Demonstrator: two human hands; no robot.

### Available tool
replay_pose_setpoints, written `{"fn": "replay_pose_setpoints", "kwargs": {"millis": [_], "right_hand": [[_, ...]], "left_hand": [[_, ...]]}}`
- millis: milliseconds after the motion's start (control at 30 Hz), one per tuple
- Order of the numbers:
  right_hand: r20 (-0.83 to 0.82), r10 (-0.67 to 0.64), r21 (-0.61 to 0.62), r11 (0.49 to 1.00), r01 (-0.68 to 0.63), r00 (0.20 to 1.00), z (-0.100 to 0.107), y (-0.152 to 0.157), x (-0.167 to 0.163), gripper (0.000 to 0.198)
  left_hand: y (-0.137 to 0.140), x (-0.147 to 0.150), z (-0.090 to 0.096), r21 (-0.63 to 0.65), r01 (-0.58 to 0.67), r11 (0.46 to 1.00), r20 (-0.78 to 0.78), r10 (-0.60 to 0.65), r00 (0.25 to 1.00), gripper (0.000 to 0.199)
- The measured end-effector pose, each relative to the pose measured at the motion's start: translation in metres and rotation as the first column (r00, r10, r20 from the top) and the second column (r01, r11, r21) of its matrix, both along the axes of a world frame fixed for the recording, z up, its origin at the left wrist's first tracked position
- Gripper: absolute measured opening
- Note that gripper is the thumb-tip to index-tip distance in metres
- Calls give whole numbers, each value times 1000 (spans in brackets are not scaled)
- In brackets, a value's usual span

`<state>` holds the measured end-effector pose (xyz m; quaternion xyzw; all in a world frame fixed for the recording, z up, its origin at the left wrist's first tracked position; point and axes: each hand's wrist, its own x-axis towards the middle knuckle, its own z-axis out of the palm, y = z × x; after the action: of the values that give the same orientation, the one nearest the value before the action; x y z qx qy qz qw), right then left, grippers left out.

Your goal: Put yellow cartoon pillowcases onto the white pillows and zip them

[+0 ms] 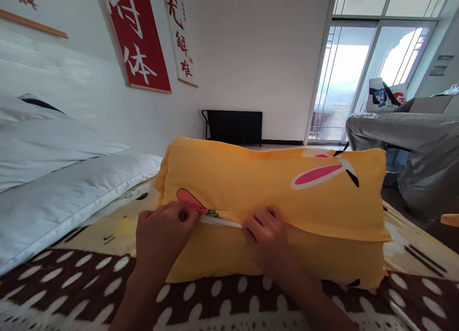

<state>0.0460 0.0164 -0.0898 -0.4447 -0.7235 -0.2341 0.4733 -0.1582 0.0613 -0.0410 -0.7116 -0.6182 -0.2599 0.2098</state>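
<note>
Step, seemingly: working pillow (308, 209) opening (223, 221) | left hand (161, 233): pinching edge | right hand (267, 238): curled, grip unclear | next needs even tension

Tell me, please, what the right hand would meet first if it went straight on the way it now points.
The yellow pillow: the right hand touches its front, so going on would likely press into it, though depth is hard to judge.

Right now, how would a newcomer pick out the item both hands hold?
Past the brown cloth with white ovals along the bottom, find the plump yellow fabric pillow. The left hand and right hand grip it at its front seam. Unlike the plain white fabric pillows at left, it bears pink-and-white printed shapes.
</note>
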Motion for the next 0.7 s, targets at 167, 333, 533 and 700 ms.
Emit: {"fn": "replay_pose_setpoints", "kwargs": {"millis": [167, 333, 533, 700], "right_hand": [[-44, 53, -33, 998, -54, 998, 14, -9, 7, 12], [-77, -114, -78, 991, 108, 991, 16, -9, 20, 18], [38, -139, -148, 979, 143, 990, 5, -1, 28, 18], [150, -152, -181, 967, 178, 977, 5, -5, 26, 20]], "left_hand": [[3, -16, 2, 43, 103, 994, -30, -102, 994, 24], [4, -19, 2, 89, 64, 994, 21, -66, 998, 25], [5, -13, 2, 29, 49, 998, 14, -50, 999, 25], [8, -6, 1, -6, 134, 991, -1, -134, 991, 15]]}}
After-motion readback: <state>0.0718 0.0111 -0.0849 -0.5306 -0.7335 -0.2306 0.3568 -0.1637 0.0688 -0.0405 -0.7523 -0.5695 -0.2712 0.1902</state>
